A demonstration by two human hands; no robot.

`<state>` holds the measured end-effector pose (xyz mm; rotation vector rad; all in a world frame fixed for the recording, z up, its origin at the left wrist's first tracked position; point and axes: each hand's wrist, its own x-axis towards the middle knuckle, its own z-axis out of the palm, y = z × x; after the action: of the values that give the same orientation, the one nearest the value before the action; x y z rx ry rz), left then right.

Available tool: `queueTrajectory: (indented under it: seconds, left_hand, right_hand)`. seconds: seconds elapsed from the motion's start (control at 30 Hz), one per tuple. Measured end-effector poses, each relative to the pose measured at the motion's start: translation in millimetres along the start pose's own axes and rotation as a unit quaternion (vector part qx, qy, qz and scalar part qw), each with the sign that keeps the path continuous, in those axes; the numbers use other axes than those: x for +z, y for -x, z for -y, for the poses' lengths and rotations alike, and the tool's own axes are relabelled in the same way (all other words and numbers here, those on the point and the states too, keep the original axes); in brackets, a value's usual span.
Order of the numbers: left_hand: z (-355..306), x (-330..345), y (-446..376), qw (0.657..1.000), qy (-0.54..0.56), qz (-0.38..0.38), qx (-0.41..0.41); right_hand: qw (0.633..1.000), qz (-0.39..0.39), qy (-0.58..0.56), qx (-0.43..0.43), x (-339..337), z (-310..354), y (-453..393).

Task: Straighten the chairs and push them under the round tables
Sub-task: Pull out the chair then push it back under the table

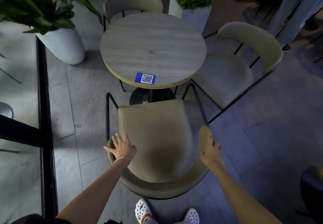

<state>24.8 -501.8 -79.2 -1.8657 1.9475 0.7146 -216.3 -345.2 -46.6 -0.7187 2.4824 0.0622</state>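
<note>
A round wooden table stands ahead, with a blue QR card near its front edge. Directly below me is a beige chair with a curved backrest, its seat front just short of the table's black base. My left hand rests on the backrest's left end, fingers spread over it. My right hand grips the backrest's right end. A second beige chair stands at an angle to the right of the table, pulled out. A third chair sits tucked in at the far side.
A large white planter stands left of the table, and a square planter behind it. A black-framed glass partition runs along the left. A person's legs stand at the upper right. A dark object sits at the lower right.
</note>
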Motion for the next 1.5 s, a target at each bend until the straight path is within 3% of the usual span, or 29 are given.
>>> queueTrajectory:
  seconds: [0.37, 0.73, 1.23, 1.5]
  left_hand:
    - [-187.7, 5.3, 66.8, 0.983, 0.108, 0.002, 0.149]
    - [-389.9, 28.1, 105.4, 0.972, 0.142, 0.0, 0.188]
    - [-639.4, -1.6, 21.2, 0.963, 0.147, 0.009, 0.226]
    - [-756.6, -19.1, -22.4, 0.963, 0.149, 0.0, 0.224]
  right_hand:
    - [0.987, -0.102, -0.065, -0.105, -101.6, -76.3, -47.1]
    - [0.987, -0.095, -0.059, -0.116, -213.2, -191.9, -144.6]
    - [0.992, -0.08, -0.043, -0.086, -345.3, -243.6, -323.7]
    - [0.99, -0.077, -0.045, -0.111, -407.2, -260.2, -429.3]
